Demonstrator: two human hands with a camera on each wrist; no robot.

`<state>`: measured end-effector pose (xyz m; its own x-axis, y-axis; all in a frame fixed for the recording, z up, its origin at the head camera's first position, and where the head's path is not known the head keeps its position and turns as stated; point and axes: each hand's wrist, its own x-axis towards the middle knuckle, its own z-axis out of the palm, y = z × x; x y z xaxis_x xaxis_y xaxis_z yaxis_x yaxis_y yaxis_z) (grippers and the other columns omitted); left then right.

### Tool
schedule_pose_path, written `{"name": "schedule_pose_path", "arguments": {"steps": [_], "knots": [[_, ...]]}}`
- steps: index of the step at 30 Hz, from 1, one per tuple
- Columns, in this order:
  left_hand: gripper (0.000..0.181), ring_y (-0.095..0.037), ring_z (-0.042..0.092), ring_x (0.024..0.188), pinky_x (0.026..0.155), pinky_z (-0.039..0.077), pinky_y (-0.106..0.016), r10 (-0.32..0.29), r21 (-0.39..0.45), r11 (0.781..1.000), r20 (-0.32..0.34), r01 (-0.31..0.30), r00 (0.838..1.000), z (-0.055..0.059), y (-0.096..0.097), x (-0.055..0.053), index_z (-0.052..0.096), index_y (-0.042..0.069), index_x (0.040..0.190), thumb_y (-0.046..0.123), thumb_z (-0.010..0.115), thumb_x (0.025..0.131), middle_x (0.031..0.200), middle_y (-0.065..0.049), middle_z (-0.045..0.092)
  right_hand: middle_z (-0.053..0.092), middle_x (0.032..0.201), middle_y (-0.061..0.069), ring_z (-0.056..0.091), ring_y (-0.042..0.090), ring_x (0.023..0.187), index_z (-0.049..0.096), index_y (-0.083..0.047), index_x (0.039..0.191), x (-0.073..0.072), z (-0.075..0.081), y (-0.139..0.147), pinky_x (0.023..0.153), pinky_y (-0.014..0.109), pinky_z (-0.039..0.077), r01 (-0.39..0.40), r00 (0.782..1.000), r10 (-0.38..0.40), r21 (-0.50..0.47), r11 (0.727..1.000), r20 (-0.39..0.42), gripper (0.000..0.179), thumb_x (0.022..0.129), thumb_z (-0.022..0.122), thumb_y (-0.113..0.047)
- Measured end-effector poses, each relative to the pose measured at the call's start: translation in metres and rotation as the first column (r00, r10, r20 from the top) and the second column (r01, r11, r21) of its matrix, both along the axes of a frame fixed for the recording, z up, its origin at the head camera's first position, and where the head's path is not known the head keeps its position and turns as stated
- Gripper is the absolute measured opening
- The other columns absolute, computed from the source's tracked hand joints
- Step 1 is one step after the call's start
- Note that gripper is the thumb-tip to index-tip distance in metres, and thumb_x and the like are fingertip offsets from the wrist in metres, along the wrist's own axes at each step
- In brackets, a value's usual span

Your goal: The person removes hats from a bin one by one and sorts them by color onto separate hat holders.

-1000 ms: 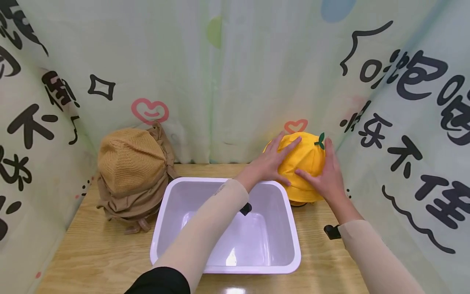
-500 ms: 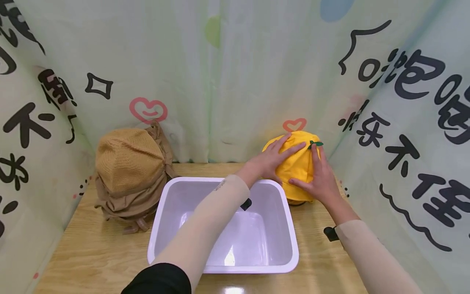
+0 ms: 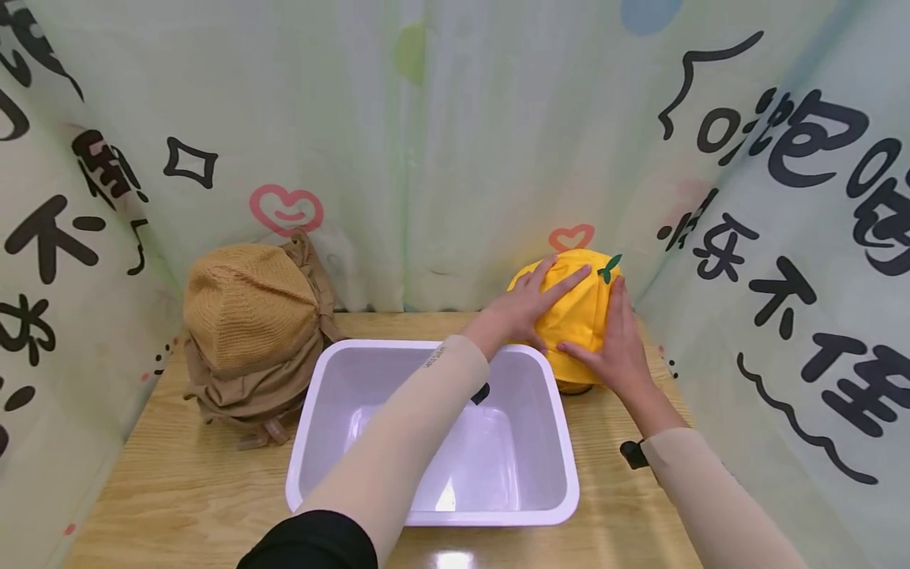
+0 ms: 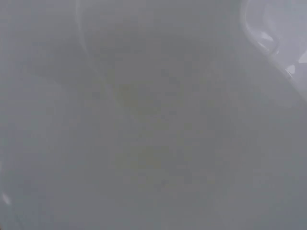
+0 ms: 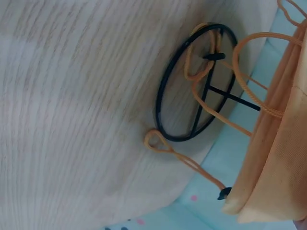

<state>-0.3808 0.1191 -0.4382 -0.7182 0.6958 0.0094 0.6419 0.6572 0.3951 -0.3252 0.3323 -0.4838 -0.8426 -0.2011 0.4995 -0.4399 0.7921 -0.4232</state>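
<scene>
A yellow hat point(image 3: 584, 312) with a green leaf sprout point(image 3: 609, 269) on its crown stands at the back right in the head view. My left hand point(image 3: 529, 304) rests on its left side, fingers spread and straight. On the right side lies my right hand point(image 3: 618, 348), fingers straight beneath the sprout and thumb on the hat's front. In the right wrist view, the hat's brim point(image 5: 280, 158) hangs above the table, with cords point(image 5: 184, 163) dangling below. Under it is the black wire ring base point(image 5: 159, 100) of a stand. The inside of the hat is hidden.
A pale lilac basin point(image 3: 490, 518) stands at mid table under my left forearm; its blurred surface point(image 4: 153, 120) fills the left wrist view. At left, a tan knit hat point(image 3: 249, 304) sits with brown fabric point(image 3: 249, 395) beneath and behind it. Printed curtains point(image 3: 341, 158) enclose the table.
My right hand has shifted left and a little inward on the hat. The leaf sprout was pressed flat half a second ago and stands up again now. My left hand stays nearly still.
</scene>
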Motion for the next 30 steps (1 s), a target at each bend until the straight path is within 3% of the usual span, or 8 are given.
{"name": "schedule_pose_path", "arguments": {"steps": [3, 7, 10, 15, 20, 23, 26, 30], "knots": [[0.136, -0.034, 0.014, 0.151, 0.096, 0.052, -0.046, 0.011, -0.01, 1.0, -0.031, -0.011, 0.999, -0.001, 0.001, 0.002, -0.023, 0.055, 0.149, 0.043, 0.088, 0.07, 0.164, -0.003, -0.025, 0.001, 0.167, 0.018, 0.018, 0.049, 0.148, -0.007, -0.012, 0.16, 0.001, 0.004, 0.001, 0.111, 0.069, 0.025, 0.007, 1.0, -0.008, 0.018, 1.0, 0.023, 0.14, 0.065, 0.095, -0.03], [0.139, -0.035, -0.001, 0.154, 0.094, 0.055, -0.041, -0.016, -0.057, 0.998, -0.091, 0.011, 0.996, -0.001, 0.0, 0.006, -0.027, 0.051, 0.149, 0.041, 0.088, 0.071, 0.158, 0.003, -0.04, -0.003, 0.167, 0.018, 0.015, 0.054, 0.147, -0.007, -0.02, 0.161, 0.002, 0.01, 0.0, 0.107, 0.074, 0.023, 0.019, 0.997, -0.022, 0.033, 0.999, 0.077, 0.137, 0.068, 0.093, -0.034], [0.14, -0.036, -0.01, 0.153, 0.102, 0.05, -0.037, -0.059, -0.092, 0.995, -0.122, 0.048, 0.991, 0.0, 0.0, 0.007, -0.029, 0.046, 0.149, 0.038, 0.088, 0.073, 0.154, 0.005, -0.047, -0.005, 0.167, 0.018, 0.013, 0.054, 0.147, -0.009, -0.021, 0.161, 0.0, 0.01, -0.002, 0.108, 0.075, 0.02, 0.004, 0.994, -0.006, 0.017, 1.0, 0.11, 0.136, 0.07, 0.091, -0.035], [0.136, -0.034, -0.007, 0.154, 0.115, 0.036, -0.039, -0.066, -0.116, 0.992, -0.141, 0.049, 0.988, 0.001, -0.006, 0.005, -0.025, 0.039, 0.154, 0.04, 0.086, 0.075, 0.156, 0.002, -0.043, -0.005, 0.167, 0.018, 0.013, 0.052, 0.147, -0.014, -0.018, 0.159, -0.008, 0.005, -0.006, 0.11, 0.074, 0.018, -0.013, 0.988, 0.012, 0.0, 1.0, 0.152, 0.136, 0.073, 0.09, -0.036], [0.125, -0.04, 0.008, 0.153, 0.103, 0.049, -0.041, -0.067, -0.18, 0.983, -0.202, 0.03, 0.977, 0.006, -0.014, 0.0, -0.018, 0.04, 0.156, 0.047, 0.08, 0.08, 0.162, 0.002, -0.032, -0.007, 0.167, 0.018, 0.014, 0.055, 0.146, -0.016, -0.019, 0.159, -0.012, 0.007, -0.007, 0.109, 0.075, 0.02, -0.006, 0.978, 0.001, 0.023, 1.0, 0.209, 0.135, 0.075, 0.088, -0.039], [0.111, -0.039, 0.014, 0.152, 0.1, 0.051, -0.038, -0.119, -0.217, 0.975, -0.3, 0.054, 0.946, 0.013, -0.02, 0.0, -0.009, 0.038, 0.159, 0.046, 0.075, 0.087, 0.168, -0.003, -0.015, -0.007, 0.166, 0.018, 0.013, 0.056, 0.145, -0.012, -0.019, 0.16, -0.007, 0.014, -0.002, 0.107, 0.076, 0.019, 0.01, 0.972, -0.02, 0.048, 0.999, 0.233, 0.13, 0.077, 0.085, -0.043], [0.097, -0.034, 0.018, 0.152, 0.108, 0.045, -0.037, -0.16, -0.182, 0.978, -0.347, 0.101, 0.924, 0.023, -0.03, 0.004, 0.002, 0.033, 0.161, 0.042, 0.069, 0.092, 0.168, -0.008, 0.001, -0.005, 0.167, 0.018, 0.009, 0.054, 0.147, -0.005, -0.019, 0.162, 0.001, 0.025, 0.005, 0.107, 0.078, 0.014, 0.033, 0.974, -0.044, 0.052, 0.998, 0.222, 0.12, 0.081, 0.08, -0.047], [0.087, -0.031, 0.026, 0.148, 0.115, 0.036, -0.036, -0.196, -0.069, 0.981, -0.348, 0.184, 0.917, 0.037, -0.049, 0.014, 0.012, 0.027, 0.162, 0.037, 0.066, 0.095, 0.165, -0.01, 0.016, 0.0, 0.167, 0.016, 0.005, 0.046, 0.151, 0.0, -0.02, 0.162, 0.013, 0.04, 0.013, 0.111, 0.075, 0.008, 0.057, 0.983, -0.06, 0.022, 0.998, 0.176, 0.112, 0.084, 0.075, -0.048]]}}
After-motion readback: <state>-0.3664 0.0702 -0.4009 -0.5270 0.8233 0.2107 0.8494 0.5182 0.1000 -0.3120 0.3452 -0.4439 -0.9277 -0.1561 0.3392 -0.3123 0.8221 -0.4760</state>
